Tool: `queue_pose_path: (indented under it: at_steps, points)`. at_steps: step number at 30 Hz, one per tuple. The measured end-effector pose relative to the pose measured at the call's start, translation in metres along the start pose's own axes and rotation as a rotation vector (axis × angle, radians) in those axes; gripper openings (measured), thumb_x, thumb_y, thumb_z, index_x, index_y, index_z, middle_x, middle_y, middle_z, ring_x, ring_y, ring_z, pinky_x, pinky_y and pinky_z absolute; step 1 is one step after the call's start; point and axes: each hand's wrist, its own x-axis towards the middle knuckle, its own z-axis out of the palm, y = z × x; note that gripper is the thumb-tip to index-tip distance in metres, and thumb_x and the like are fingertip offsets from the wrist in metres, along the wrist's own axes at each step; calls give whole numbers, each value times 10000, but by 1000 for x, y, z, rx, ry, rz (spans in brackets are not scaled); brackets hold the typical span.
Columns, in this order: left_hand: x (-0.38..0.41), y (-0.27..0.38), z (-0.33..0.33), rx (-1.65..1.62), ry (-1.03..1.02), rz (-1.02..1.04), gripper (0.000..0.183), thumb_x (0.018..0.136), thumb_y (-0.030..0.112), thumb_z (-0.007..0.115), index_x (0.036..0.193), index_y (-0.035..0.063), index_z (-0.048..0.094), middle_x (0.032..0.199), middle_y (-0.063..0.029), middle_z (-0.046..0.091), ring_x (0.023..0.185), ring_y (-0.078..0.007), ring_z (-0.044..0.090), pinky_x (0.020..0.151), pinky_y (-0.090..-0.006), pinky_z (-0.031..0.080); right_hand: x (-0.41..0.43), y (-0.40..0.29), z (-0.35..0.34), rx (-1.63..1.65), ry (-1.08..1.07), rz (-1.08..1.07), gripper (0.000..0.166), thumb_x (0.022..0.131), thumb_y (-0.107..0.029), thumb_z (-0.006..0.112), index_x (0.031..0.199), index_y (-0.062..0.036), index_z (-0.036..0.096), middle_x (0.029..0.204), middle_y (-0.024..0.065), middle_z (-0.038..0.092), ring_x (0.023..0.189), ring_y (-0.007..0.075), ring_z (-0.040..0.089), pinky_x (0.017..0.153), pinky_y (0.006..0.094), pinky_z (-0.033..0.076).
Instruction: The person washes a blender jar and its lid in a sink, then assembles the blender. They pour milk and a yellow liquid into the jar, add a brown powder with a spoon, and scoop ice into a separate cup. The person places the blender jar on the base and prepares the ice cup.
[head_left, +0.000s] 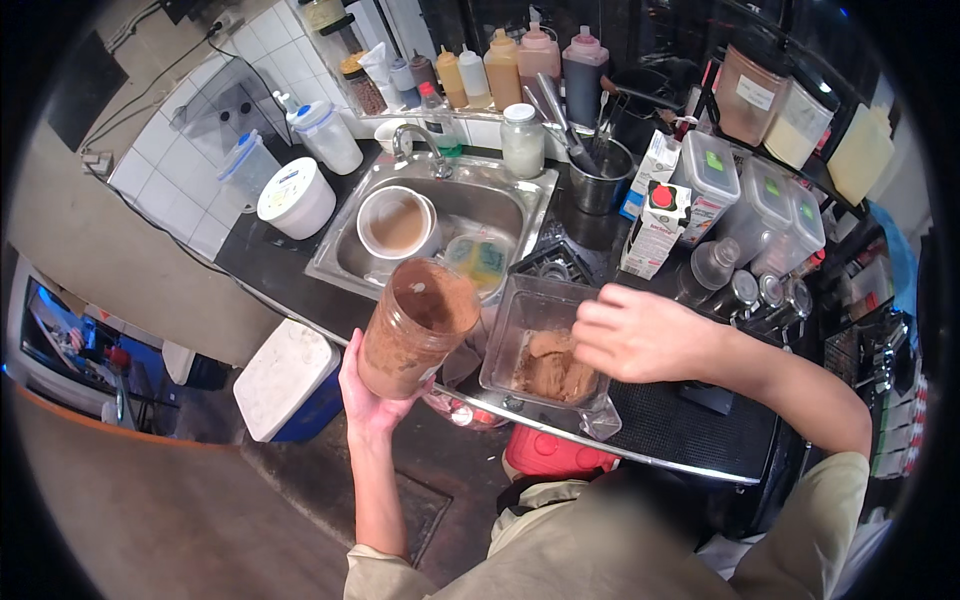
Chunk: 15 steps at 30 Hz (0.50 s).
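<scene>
My left hand (382, 397) grips a clear jar (401, 352) from below and the side. The jar is uncapped, its walls are coated with brown powder, and its mouth tilts up and to the right. Over the right rim of a clear plastic blender-type container (501, 330) hangs my right hand (645, 334), fingers curled. Whether those fingers hold a utensil is hidden. Brown powder (555, 375) lies heaped inside the container, with a rounded lump near my fingertips. The container rests at the counter's front edge, its handle-like tab towards me.
Behind the jar is a steel sink (480, 196) holding a white tub (396, 225) of brownish liquid and a sponge (478, 259). Cartons (654, 229) and lidded plastic containers (709, 169) stand right. A steel utensil pot (600, 180) is behind. A cooler box (285, 379) sits left, below the counter.
</scene>
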Motion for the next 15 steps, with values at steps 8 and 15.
queue_pose_path:
  at_steps: [8, 15]
  points:
    - [-2, 0, -20, -40, -39, 10, 592, 1011, 592, 412, 1421, 177, 510, 1368, -127, 591, 1151, -347, 620, 776, -571, 555, 18, 4, 0, 130, -215, 145, 115, 776, -177, 642, 844, -91, 678, 889, 5, 631, 1028, 178, 554, 850, 309, 438]
    - [-2, 0, -32, -73, -79, -15, 585, 1020, 581, 398, 1429, 176, 501, 1372, -124, 585, 1145, -353, 628, 756, -579, 572, 22, 3, -1, 54, -314, 159, 91, 756, -177, 666, 807, -108, 694, 857, -7, 637, 1016, 174, 560, 829, 314, 427]
